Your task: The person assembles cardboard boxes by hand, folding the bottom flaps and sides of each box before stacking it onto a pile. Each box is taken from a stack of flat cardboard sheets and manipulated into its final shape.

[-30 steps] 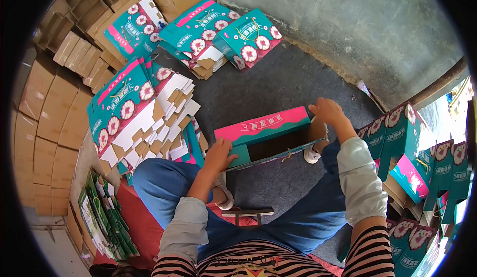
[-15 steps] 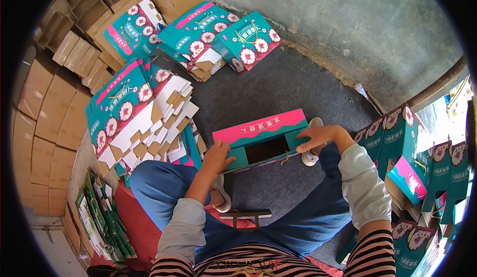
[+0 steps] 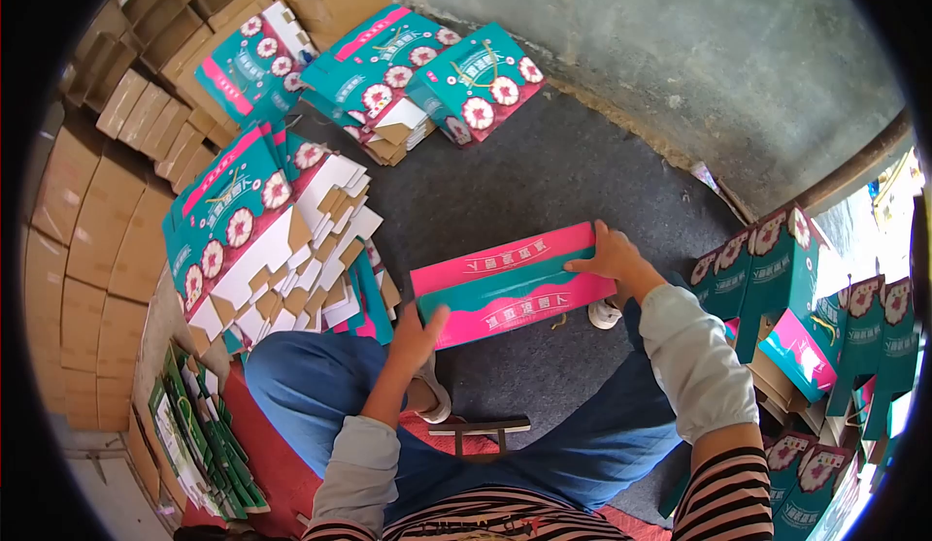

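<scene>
A pink and teal carton [image 3: 505, 287] stands between my feet with its top flaps folded closed, so the inside is hidden. At its left end is my left hand [image 3: 413, 340], thumb raised and apart from the fingers, which lie along the side. My right hand [image 3: 618, 255] grips the right end, with the thumb on the top and the fingers over the far corner.
Flattened teal cartons [image 3: 233, 216] lie in a pile at the left, more [image 3: 374, 70] towards the wall [image 3: 660, 36]. Brown boxes [image 3: 73, 279] are stacked far left. Assembled cartons [image 3: 767, 264] stand at the right. A small stool [image 3: 481, 426] is below my hands.
The carton's dark opening is now covered by a pink and teal flap. My right hand has moved up to the far right corner, and my left hand has shifted slightly nearer to me.
</scene>
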Motion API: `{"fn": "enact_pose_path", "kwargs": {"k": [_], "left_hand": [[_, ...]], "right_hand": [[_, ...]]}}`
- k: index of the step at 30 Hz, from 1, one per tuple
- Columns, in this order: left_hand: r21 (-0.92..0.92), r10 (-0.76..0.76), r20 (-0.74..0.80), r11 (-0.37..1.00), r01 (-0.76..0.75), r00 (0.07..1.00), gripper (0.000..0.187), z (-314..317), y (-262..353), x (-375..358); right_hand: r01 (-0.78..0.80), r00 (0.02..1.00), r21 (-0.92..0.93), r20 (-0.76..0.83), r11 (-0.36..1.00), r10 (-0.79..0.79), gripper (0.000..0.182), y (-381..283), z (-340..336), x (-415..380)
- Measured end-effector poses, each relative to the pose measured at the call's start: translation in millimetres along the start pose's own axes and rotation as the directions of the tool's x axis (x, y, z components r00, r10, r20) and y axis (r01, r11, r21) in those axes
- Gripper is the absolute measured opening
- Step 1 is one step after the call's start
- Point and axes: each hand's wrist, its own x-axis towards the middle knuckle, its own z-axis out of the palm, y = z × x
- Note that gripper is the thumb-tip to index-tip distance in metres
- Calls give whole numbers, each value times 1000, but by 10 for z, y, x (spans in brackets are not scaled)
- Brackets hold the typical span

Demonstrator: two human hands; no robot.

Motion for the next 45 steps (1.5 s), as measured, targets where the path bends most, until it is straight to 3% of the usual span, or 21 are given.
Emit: {"fn": "enact_pose_path", "kwargs": {"k": [3,6,10,11,13,15,18,19,21,23,25,27,29,31,33,35,37,40,43,44,45], "left_hand": [[-263,-312,360,870,417,879,74,-32,123,18],[-315,-317,471,811,493,823,77,-153,247,51],[-483,-145,278,834,269,950,57,-242,545,50],[-455,23,116,890,33,993,56,-223,619,113],[-290,374,-185,863,-414,909,53,-150,797,234],[-429,285,-103,852,-301,953,53,-192,1406,161],[-478,466,-96,754,-451,880,65,-58,2373,10],[-448,535,-51,742,-498,843,70,40,2652,-65],[-482,648,-113,627,-612,753,70,354,3216,-257],[-514,720,-158,524,-679,676,80,929,3609,-517],[-595,724,-21,545,-590,690,86,1393,3991,-836],[-549,756,96,583,-599,648,89,1722,4270,-1100],[-517,791,15,530,-672,612,85,2009,4391,-1241],[-521,811,14,505,-688,585,84,2251,4405,-1278],[-511,829,38,495,-703,557,83,2417,4368,-1292],[-487,858,27,459,-743,513,82,2463,4412,-1239],[-479,858,28,461,-747,512,82,2555,4486,-1171],[-482,852,62,482,-732,520,82,2641,4564,-1127],[-476,865,72,467,-746,496,81,2757,4590,-1130],[-487,862,82,473,-735,500,80,2845,4597,-1154],[-489,853,96,489,-723,513,80,2943,4577,-1156]], "right_hand": [[-139,953,266,297,954,56,92,302,360,256],[-109,955,195,294,975,48,93,87,33,108],[0,1000,100,-14,995,2,89,82,-465,-25],[10,995,111,-101,994,2,85,56,-743,-177],[-21,949,191,-305,981,79,73,-28,-1311,-610],[118,829,295,-555,948,70,64,151,-1623,-1096],[276,662,349,-745,895,87,62,1008,-1722,-1836],[219,618,334,-775,917,135,64,1414,-1695,-2154],[286,593,537,-750,793,294,67,1918,-1779,-2783],[203,540,509,-771,836,338,68,2522,-1745,-3402],[-170,406,477,-763,862,503,71,3301,-1586,-4080],[-275,408,596,-638,755,653,76,3644,-1498,-4519],[-237,336,529,-743,815,579,68,3908,-1273,-4708],[-206,355,609,-683,766,639,69,3969,-1172,-4743],[-233,263,635,-688,736,676,70,4134,-1079,-4702],[-102,260,694,-673,713,692,61,4201,-1106,-4647],[-147,244,655,-702,741,669,63,4330,-1121,-4602],[-408,189,490,-781,770,596,67,4479,-1097,-4619],[-237,122,759,-596,606,794,68,4615,-1042,-4702],[-548,103,506,-749,666,654,65,4656,-1004,-4730],[-344,98,603,-739,720,666,64,4831,-915,-4791]]}}
